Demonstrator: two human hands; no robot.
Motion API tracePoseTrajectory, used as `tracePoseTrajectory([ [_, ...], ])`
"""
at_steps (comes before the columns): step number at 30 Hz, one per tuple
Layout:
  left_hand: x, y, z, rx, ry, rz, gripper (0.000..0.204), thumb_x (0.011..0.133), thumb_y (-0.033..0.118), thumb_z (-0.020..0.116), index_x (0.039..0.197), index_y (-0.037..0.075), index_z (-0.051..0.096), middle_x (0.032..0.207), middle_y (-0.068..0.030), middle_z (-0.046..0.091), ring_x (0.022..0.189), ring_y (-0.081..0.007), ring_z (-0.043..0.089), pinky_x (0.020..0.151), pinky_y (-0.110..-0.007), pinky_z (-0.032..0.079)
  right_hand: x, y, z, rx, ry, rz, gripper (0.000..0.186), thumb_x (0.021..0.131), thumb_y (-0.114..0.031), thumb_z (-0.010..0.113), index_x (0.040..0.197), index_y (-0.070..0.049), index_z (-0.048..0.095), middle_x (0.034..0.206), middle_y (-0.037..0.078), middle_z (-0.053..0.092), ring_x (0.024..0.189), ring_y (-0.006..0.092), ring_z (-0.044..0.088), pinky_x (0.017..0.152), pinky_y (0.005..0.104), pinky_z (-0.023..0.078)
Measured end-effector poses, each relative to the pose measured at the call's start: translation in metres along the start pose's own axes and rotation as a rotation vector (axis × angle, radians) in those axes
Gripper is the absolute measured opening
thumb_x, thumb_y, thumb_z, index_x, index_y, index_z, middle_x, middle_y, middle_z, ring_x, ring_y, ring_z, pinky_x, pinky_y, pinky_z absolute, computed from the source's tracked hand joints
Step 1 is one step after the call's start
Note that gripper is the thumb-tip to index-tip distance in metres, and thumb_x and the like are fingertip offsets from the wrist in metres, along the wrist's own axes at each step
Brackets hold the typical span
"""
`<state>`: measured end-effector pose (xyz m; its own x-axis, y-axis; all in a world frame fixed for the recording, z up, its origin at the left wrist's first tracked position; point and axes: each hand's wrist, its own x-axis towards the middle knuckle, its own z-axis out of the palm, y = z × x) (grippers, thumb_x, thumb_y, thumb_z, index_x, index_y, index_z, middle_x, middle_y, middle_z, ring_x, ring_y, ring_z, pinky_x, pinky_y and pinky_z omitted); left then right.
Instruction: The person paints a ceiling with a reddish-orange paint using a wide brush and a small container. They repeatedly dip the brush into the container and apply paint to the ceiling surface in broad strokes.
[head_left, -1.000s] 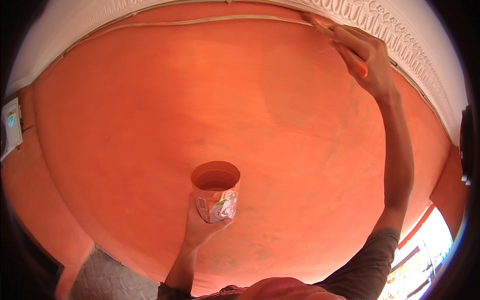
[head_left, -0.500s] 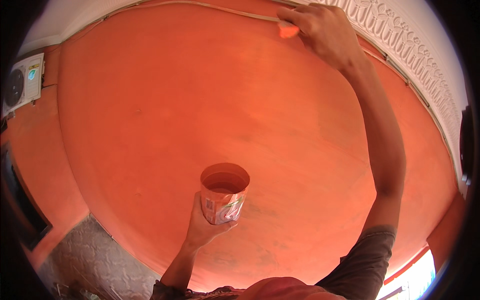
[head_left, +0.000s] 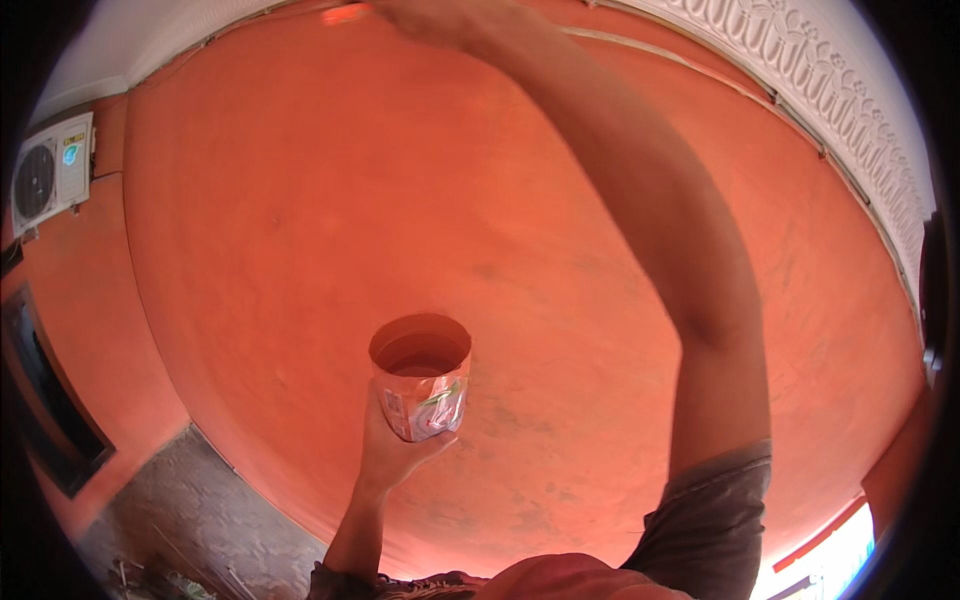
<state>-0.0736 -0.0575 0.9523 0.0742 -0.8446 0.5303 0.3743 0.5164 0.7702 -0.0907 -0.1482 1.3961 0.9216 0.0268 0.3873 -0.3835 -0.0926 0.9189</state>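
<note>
My left hand (head_left: 392, 450) is wrapped round the lower part of a paint can (head_left: 428, 405) and holds it upright in front of the wall. The can has no lid, and orange-brown paint shows inside. High up, at the top edge of the picture, my right hand (head_left: 430, 20) grips a paintbrush. Only the bright orange bristles (head_left: 345, 13) of that brush show plainly; the handle and most of the fingers are cut off or blurred. The bristles are at the upper part of the orange wall (head_left: 330, 200), just below the ceiling.
White moulded trim (head_left: 790, 70) and a cable (head_left: 650, 47) run along the wall's top. An air-conditioner outdoor unit (head_left: 55, 170) hangs on the left wall, above a dark-framed window (head_left: 50, 390). Grey ground (head_left: 190, 500) with debris lies lower left. Daylight enters at lower right.
My right hand has swept left along the top of the wall with the paintbrush, the arm now crossing the picture. The paint can in my left hand has shifted slightly left and up.
</note>
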Motion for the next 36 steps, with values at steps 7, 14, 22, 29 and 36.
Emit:
tracePoseTrajectory([
  [7, -0.002, -0.008, -0.017, 0.101, 0.019, -0.004, 0.077, 0.071, -0.001, 0.088, 0.130, 0.002, 0.039, 0.126, -0.0112, 0.056, 0.115, -0.0189, 0.062, 0.092, -0.036, 0.057, -0.045, 0.013, -0.042, 0.488, 0.440, 0.643, 0.011, 0.094, -0.008, 0.065, 0.084, -0.002, 0.064, 0.076, 0.019, 0.072, 0.070, 0.0321, 0.072, 0.067, 0.0420, 0.059],
  [14, 0.005, 0.007, -0.010, -0.016, -0.022, 0.102, 0.078, 0.071, 0.002, 0.089, 0.131, 0.002, 0.039, 0.126, -0.0113, 0.055, 0.117, -0.0186, 0.059, 0.091, -0.036, 0.057, -0.154, 0.027, -0.090, 0.878, 0.532, 0.933, 0.019, 0.093, -0.012, 0.072, 0.108, 0.001, 0.068, 0.095, 0.007, 0.074, 0.084, 0.0164, 0.073, 0.072, 0.0287, 0.060],
  [22, 0.010, 0.002, -0.015, -0.031, -0.091, 0.162, 0.076, 0.072, 0.003, 0.088, 0.131, 0.002, 0.040, 0.126, -0.0111, 0.056, 0.116, -0.0175, 0.060, 0.092, -0.035, 0.056, -0.188, -0.036, -0.064, 1.231, 0.643, 1.175, 0.022, 0.094, -0.012, 0.074, 0.108, 0.004, 0.068, 0.100, 0.009, 0.072, 0.088, 0.0168, 0.072, 0.077, 0.0306, 0.063],
  [29, 0.004, 0.022, -0.007, -0.082, -0.060, 0.139, 0.074, 0.073, 0.000, 0.087, 0.131, 0.002, 0.041, 0.126, -0.0117, 0.057, 0.115, -0.0179, 0.062, 0.091, -0.035, 0.058, -0.154, -0.043, -0.038, 1.301, 0.980, 1.233, 0.028, 0.094, -0.006, 0.073, 0.116, 0.007, 0.063, 0.108, 0.013, 0.070, 0.091, 0.0218, 0.072, 0.080, 0.0366, 0.066],
  [36, -0.004, 0.037, 0.001, -0.038, 0.034, 0.151, 0.072, 0.074, -0.003, 0.085, 0.130, 0.001, 0.041, 0.125, -0.0114, 0.058, 0.113, -0.0192, 0.064, 0.091, -0.035, 0.059, -0.108, -0.013, -0.030, 1.255, 1.196, 1.133, 0.015, 0.092, -0.005, 0.074, 0.096, 0.004, 0.063, 0.091, 0.010, 0.068, 0.081, 0.0180, 0.070, 0.074, 0.0340, 0.062],
])
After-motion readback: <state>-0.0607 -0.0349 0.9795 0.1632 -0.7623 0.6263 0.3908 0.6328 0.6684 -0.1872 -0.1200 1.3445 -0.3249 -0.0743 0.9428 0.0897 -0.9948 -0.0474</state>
